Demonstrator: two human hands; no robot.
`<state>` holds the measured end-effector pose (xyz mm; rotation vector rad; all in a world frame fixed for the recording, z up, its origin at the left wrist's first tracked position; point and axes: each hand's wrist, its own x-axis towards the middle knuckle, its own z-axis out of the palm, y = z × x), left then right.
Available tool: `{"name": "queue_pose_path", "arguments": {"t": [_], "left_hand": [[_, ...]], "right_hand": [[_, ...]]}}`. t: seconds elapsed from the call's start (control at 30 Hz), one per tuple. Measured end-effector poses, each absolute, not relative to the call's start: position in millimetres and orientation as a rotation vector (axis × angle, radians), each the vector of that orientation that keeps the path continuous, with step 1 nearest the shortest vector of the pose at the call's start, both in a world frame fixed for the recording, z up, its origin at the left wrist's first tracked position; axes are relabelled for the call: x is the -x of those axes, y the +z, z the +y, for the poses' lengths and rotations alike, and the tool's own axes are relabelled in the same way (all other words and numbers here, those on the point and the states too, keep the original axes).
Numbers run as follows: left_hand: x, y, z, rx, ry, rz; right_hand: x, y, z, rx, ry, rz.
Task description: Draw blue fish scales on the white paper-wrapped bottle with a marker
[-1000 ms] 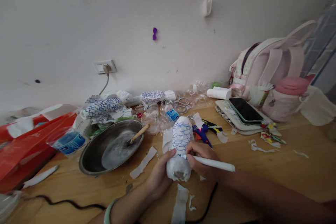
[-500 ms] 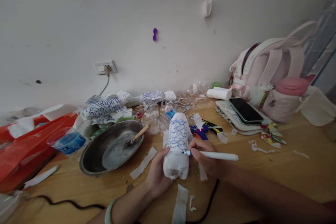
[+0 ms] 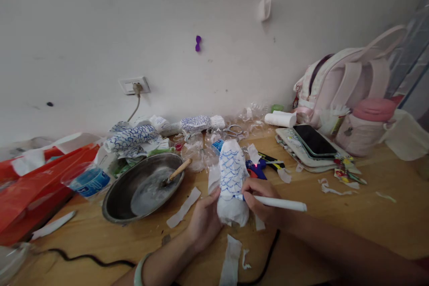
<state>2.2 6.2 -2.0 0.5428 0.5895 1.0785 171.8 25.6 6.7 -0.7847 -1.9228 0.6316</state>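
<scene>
My left hand is wrapped round the left side of a paper-covered plastic bottle. Blue scale-like arcs cover its upper part, while the lower end is plain white with a bit of clear plastic showing. In my right hand a white marker pen is pinched, its blue tip end against the bottle's right side near the lowest row of arcs. A blue glue gun with a small red light lies just behind my right hand. Its nozzle is hidden.
To the left stands a metal bowl of whitish liquid with a wooden-handled brush. Two scale-patterned paper fish lie by the wall. A phone, pink backpack and paper strips are around, plus a black cable.
The bottle has shifted slightly right and been turned, showing its lower end from a different angle. My right hand keeps the marker against it, the pen moved slightly right and down.
</scene>
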Motion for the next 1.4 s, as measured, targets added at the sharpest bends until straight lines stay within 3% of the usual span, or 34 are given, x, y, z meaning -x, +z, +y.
{"name": "queue_pose_path", "arguments": {"t": [0.77,1.0,1.4], "left_hand": [[6.1,-14.2,9.2,-0.367,1.027,0.631],[11.6,-14.0,7.6,-0.423,0.987,0.383],[6.3,-8.2,8.5,-0.469,1.023,0.480]], "right_hand": [[-171.0,5.3,23.4,0.777,0.459,-1.969],[-170.5,8.8,24.2,0.763,0.492,-1.911],[-172.0,6.6,24.4,0.788,0.537,-1.902]]}}
